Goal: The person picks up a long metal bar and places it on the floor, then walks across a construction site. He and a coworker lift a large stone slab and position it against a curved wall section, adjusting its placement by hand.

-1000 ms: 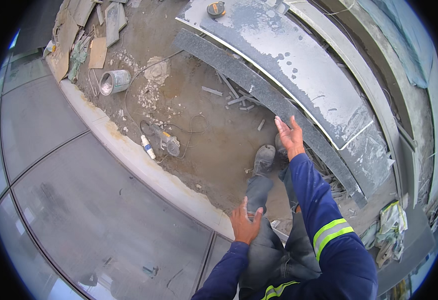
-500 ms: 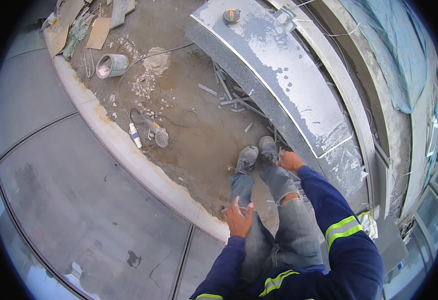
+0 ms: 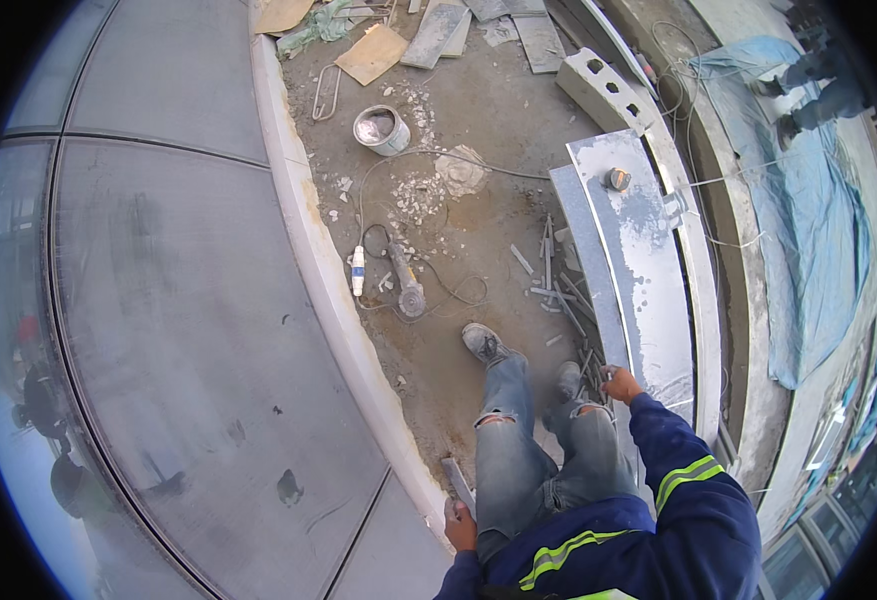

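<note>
My right hand [image 3: 619, 384] is closed in a pinch beside the near edge of a grey stone slab [image 3: 673, 290]. A small pale thing sticks out at its fingertips, too small to name. My left hand [image 3: 461, 526] hangs low beside my left thigh, near the pale ledge [image 3: 333, 320]. Its fingers are partly hidden, and whether it grips anything does not show. A grey strip [image 3: 456, 480] lies just beyond it. On the slab's far part rests a round orange-and-black tape measure [image 3: 617, 179]. A clamp-like grey piece [image 3: 674, 208] sits at the slab's right edge.
An angle grinder [image 3: 409, 287] with its cable lies on the dusty floor near a white-and-blue plug [image 3: 358, 270]. Offcut strips [image 3: 563, 290] litter the floor along the slab. Farther off stand a bucket [image 3: 382, 130] and loose boards [image 3: 373, 54]. Blue sheeting [image 3: 798, 240] covers the right.
The view has swung, so the slab now runs up the right side. My feet have stepped apart. My left hand has dropped from above my leg to beside my thigh.
</note>
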The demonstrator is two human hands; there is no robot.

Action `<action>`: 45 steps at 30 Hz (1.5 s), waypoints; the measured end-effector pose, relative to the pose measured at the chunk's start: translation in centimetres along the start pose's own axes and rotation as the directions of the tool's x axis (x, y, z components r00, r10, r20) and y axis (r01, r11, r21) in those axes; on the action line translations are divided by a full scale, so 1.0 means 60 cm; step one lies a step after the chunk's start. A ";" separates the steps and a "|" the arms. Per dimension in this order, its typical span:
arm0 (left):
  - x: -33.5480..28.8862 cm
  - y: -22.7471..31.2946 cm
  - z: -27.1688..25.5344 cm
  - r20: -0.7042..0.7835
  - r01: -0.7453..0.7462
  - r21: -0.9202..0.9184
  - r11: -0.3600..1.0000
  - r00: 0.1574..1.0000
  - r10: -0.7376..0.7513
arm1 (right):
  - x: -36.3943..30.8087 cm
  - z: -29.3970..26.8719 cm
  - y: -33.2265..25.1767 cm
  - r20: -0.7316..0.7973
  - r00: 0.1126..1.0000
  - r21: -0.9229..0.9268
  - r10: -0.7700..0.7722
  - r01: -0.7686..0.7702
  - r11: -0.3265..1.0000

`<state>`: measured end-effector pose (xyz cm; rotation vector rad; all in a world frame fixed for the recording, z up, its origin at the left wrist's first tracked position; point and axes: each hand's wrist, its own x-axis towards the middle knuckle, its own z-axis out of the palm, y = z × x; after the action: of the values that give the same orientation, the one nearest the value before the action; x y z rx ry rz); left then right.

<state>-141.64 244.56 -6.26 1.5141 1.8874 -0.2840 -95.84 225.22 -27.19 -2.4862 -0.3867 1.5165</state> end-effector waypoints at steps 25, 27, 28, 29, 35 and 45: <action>0.153 0.570 0.138 0.341 0.753 -0.301 0.585 0.658 -0.671 | 1.000 -0.164 -1.256 0.282 0.951 0.790 0.126 -0.305 0.532; 0.147 0.643 0.139 0.367 0.809 -0.306 0.501 0.586 -0.722 | 1.076 -0.161 -1.254 0.272 0.957 0.841 0.103 -0.289 0.457; 0.142 0.676 0.143 0.375 0.830 -0.314 0.461 0.555 -0.743 | 1.107 -0.155 -1.248 0.276 0.950 0.855 0.145 -0.312 0.414; 0.136 0.704 0.147 0.385 0.847 -0.325 0.421 0.525 -0.759 | 1.135 -0.152 -1.240 0.283 0.944 0.867 0.168 -0.327 0.375; 0.023 0.841 0.179 0.453 0.901 -0.382 0.205 0.376 -0.808 | 1.199 -0.182 -1.221 0.264 0.947 0.810 0.185 -0.322 0.490; -0.202 0.957 0.375 0.508 0.757 -0.625 -0.190 0.210 -0.835 | 0.925 -0.251 -1.165 0.058 0.998 0.011 0.021 -0.022 1.000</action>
<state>-79.17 239.57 -1.22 -0.6023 2.2753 0.1683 -66.19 308.77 -45.48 -2.4506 -0.3606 1.5969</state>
